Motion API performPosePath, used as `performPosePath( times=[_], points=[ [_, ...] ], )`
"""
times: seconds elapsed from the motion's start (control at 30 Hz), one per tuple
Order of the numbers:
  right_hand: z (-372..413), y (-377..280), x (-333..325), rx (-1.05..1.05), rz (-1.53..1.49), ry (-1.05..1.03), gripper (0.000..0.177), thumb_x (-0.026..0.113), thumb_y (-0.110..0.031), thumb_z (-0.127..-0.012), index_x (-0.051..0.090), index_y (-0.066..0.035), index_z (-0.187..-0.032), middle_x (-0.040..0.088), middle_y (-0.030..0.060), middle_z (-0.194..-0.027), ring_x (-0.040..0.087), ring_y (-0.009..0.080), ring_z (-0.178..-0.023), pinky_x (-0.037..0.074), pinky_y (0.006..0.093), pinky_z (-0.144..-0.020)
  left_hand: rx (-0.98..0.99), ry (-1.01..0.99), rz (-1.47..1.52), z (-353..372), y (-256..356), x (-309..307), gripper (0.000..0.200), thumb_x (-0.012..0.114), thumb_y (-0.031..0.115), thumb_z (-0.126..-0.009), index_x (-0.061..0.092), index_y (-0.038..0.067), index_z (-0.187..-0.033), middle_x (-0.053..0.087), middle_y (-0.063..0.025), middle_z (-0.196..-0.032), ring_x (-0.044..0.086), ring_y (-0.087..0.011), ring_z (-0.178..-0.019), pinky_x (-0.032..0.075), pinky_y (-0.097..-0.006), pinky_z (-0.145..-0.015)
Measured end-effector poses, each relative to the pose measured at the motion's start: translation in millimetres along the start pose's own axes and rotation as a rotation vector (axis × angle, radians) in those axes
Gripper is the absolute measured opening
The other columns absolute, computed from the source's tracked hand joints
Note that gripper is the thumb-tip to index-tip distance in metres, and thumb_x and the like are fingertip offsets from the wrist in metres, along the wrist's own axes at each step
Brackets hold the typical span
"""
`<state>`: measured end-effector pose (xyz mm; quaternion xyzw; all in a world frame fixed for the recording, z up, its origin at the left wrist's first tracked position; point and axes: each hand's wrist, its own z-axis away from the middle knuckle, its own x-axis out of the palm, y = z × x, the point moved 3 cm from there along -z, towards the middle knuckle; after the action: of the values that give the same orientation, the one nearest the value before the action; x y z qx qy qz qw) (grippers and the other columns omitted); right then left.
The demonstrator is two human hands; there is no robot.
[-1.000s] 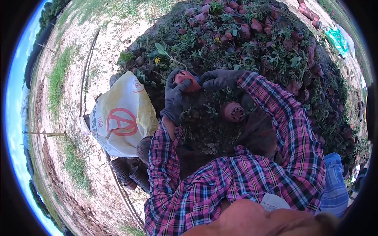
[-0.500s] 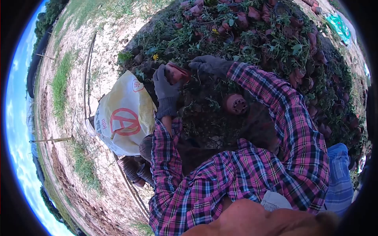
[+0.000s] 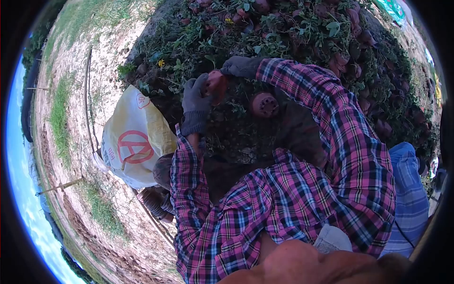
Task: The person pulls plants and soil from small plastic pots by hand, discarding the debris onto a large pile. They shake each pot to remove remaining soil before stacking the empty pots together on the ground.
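Note:
My left hand (image 3: 196,100), in a grey glove, is closed on the left side of a reddish plastic pot (image 3: 216,86). At the pot's upper right edge, my gloved right hand (image 3: 240,66) has its fingers pressed together against the rim. A small leafy sprig stands just above the pot. To the lower right, a second reddish pot (image 3: 265,104) lies on the dark soil, its holed base facing me. What the pot between my hands contains is hidden.
A large heap of reddish pots and green plants (image 3: 293,35) spreads beyond my hands. A white and yellow sack (image 3: 137,142) stands at left, with stacked dark pots (image 3: 153,201) below it. Blue striped cloth (image 3: 406,199) lies at right.
The pot between my hands has turned, from its opening showing to its outer wall showing. The view has shifted, so the sack, heap and second pot appear farther left and slightly different in height.

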<state>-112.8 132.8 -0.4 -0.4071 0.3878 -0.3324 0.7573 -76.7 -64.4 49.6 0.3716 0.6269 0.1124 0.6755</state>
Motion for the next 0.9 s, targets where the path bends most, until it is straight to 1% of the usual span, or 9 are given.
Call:
performPosePath(
  times=[0.03, 0.13, 0.23, 0.33, 0.43, 0.5, 0.53, 0.63, 0.9],
  points=[
    [6.3, 1.5, -7.1, -0.104, 0.13, -0.008, 0.027, 0.058, -0.031, -0.083, 0.062, -0.006, -0.092, 0.06, 0.0066, -0.069, 0.057, 0.0183, -0.063, 0.045, 0.034, -0.058, 0.03, -0.017, -0.055, 0.8, 5.6, 4.5, 0.055, 0.068, 0.011, -0.064, 0.053, 0.019, -0.116, 0.049, -0.0103, -0.107, 0.054, -0.0266, -0.096, 0.047, -0.0348, -0.078],
    [42.0, 17.2, -30.4, -0.012, 0.453, -0.044, 0.047, 0.068, -0.032, -0.074, 0.054, -0.008, -0.112, 0.061, 0.011, -0.09, 0.058, 0.0253, -0.086, 0.045, 0.0374, -0.074, 0.072, -0.204, -0.04, 18.4, 32.1, 30.9, 0.059, 0.068, 0.019, -0.065, 0.048, 0.021, -0.121, 0.047, -0.0128, -0.112, 0.052, -0.0311, -0.101, 0.046, -0.0379, -0.081],
    [90.5, 21.6, -37.9, 0.172, 0.602, -0.398, 0.085, 0.077, -0.035, -0.063, 0.033, -0.015, -0.133, 0.052, 0.0132, -0.113, 0.051, 0.0296, -0.106, 0.042, 0.0397, -0.086, 0.136, -0.306, -0.074, 36.7, 64.3, 56.9, 0.06, 0.07, 0.027, -0.064, 0.05, 0.018, -0.12, 0.047, -0.0132, -0.112, 0.052, -0.0308, -0.1, 0.046, -0.0393, -0.081],
    [135.0, 34.2, -22.0, 0.199, 0.578, -0.419, 0.11, 0.081, -0.034, -0.052, 0.014, -0.022, -0.139, 0.04, 0.0165, -0.126, 0.046, 0.0342, -0.11, 0.041, 0.0425, -0.09, 0.192, -0.416, -0.149, 48.3, 88.2, 82.0, 0.057, 0.064, 0.026, -0.071, 0.043, 0.022, -0.124, 0.042, -0.0154, -0.119, 0.05, -0.0354, -0.103, 0.046, -0.0445, -0.078],
    [136.2, 93.6, 1.4, 0.031, 0.626, -0.24, 0.11, 0.081, -0.033, -0.052, 0.014, -0.026, -0.138, 0.03, 0.0161, -0.131, 0.044, 0.0364, -0.111, 0.039, 0.0452, -0.093, 0.256, -0.463, -0.338, 55.8, 107.4, 104.4, 0.056, 0.061, 0.023, -0.074, 0.039, 0.022, -0.125, 0.039, -0.0141, -0.121, 0.05, -0.0364, -0.101, 0.048, -0.0465, -0.072],
    [143.4, 90.3, 5.7, -0.025, 0.517, -0.191, 0.11, 0.081, -0.035, -0.051, 0.014, -0.026, -0.138, 0.031, 0.0158, -0.13, 0.044, 0.0371, -0.111, 0.038, 0.0449, -0.094, 0.255, -0.505, -0.447, 59.0, 112.5, 119.9, 0.056, 0.06, 0.022, -0.075, 0.036, 0.022, -0.125, 0.038, -0.0129, -0.121, 0.051, -0.0367, -0.099, 0.049, -0.0469, -0.068],
    [148.4, 88.4, 7.9, -0.046, 0.467, -0.161, 0.111, 0.082, -0.035, -0.051, 0.014, -0.026, -0.138, 0.032, 0.0157, -0.129, 0.044, 0.0375, -0.111, 0.037, 0.0448, -0.094, 0.283, -0.441, -0.469, 62.1, 100.8, 138.0, 0.056, 0.063, 0.027, -0.071, 0.038, 0.023, -0.122, 0.038, -0.0132, -0.116, 0.05, -0.0385, -0.1, 0.048, -0.0493, -0.065],
    [132.5, 110.6, 28.1, 0.004, 0.602, -0.138, 0.103, 0.079, -0.034, -0.058, 0.015, -0.021, -0.138, 0.037, 0.0126, -0.127, 0.045, 0.0334, -0.112, 0.036, 0.0434, -0.096, 0.308, -0.449, -0.406, 59.2, 92.6, 145.0, 0.06, 0.063, 0.026, -0.07, 0.037, 0.023, -0.124, 0.038, -0.0147, -0.116, 0.051, -0.0385, -0.099, 0.049, -0.0487, -0.066],
    [119.4, 127.9, 24.5, -0.06, 0.472, -0.12, 0.083, 0.07, -0.029, -0.067, 0.023, -0.014, -0.134, 0.04, 0.0121, -0.125, 0.045, 0.0297, -0.112, 0.035, 0.0409, -0.097, 0.318, -0.295, -0.603, 81.8, 64.2, 184.3, 0.06, 0.05, 0.011, -0.078, 0.03, 0.025, -0.133, 0.023, -0.0246, -0.134, 0.049, -0.0435, -0.099, 0.052, -0.0441, -0.063]
  ],
)
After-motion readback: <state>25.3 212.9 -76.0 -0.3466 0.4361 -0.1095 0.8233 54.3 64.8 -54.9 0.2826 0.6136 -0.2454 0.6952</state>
